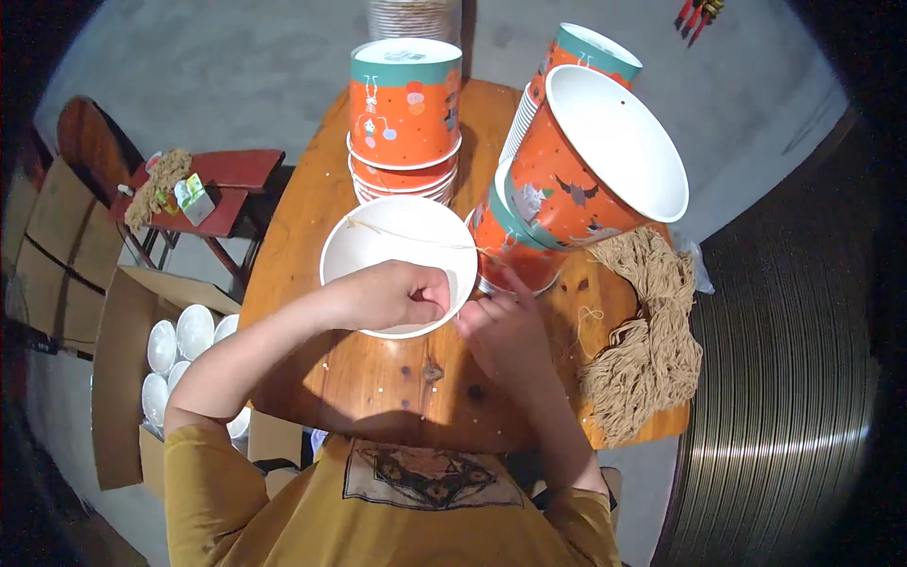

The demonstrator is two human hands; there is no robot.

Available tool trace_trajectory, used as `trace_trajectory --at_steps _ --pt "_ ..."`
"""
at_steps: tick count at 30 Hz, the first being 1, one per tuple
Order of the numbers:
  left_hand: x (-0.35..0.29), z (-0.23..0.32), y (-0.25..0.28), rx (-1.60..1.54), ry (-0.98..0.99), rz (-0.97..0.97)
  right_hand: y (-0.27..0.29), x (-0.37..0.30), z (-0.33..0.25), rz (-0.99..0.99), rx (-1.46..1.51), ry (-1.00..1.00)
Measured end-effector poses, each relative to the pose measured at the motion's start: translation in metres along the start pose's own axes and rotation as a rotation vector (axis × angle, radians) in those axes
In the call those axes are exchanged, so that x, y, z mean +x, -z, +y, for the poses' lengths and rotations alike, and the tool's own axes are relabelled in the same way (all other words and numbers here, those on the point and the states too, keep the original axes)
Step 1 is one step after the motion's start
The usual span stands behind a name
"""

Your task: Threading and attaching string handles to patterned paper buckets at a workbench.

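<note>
Ref: 12 = away fr. wearer, centred on bucket.

Item 1, L hand (406,295): reaches into bucket (373,250), fingers curled by inner wall at approx. 4. Pads hidden fr. me; can't tell if grip is closed on anything.

Item 2, R hand (499,326): outside same wall, approx. 4, index raised nr. cord (416,236). Can't tell what, if anything, this grip has.

Step, my read: cord being worked at the wall nr. rim. To do it well, I'd brace the wall betw. both hands, pinch cord close to its tip, feed it straight, draw slack evenly & avoid creasing the rim.

Item 3, bucket: on table (368,378), nr. edge, directly in front of wearer. Round, wide-mouthed, plain white inside, smooth pale rim, mouth facing up. Outer wall mostly hidden.

Item 4, cord: thin, tan, slack; crosses mouth fr. approx. 10-11 to 3.

Adj. stock: orange/teal bucket stack (406,118) at 12; tilted orange bucket (557,194), white inside, at 2; tan skein (652,378) at 4.
</note>
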State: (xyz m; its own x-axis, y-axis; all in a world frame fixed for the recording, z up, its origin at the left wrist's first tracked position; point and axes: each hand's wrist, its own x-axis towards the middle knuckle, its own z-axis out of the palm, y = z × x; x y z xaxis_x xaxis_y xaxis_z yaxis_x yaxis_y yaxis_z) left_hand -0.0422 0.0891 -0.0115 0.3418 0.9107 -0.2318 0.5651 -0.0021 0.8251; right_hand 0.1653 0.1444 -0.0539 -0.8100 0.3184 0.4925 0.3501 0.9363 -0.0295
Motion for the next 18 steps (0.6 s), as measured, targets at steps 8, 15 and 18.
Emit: trace_trajectory --at_steps 8,15,18 --pt "-0.001 -0.001 -0.007 -0.037 -0.134 0.113 0.006 0.003 -0.004 -0.06 0.059 -0.057" --pt "0.004 0.001 -0.008 0.099 -0.167 0.107 0.006 0.004 -0.005 -0.044 0.045 -0.042" --pt "0.006 -0.001 -0.008 0.002 -0.215 0.111 0.005 0.001 -0.004 -0.053 0.111 -0.096"
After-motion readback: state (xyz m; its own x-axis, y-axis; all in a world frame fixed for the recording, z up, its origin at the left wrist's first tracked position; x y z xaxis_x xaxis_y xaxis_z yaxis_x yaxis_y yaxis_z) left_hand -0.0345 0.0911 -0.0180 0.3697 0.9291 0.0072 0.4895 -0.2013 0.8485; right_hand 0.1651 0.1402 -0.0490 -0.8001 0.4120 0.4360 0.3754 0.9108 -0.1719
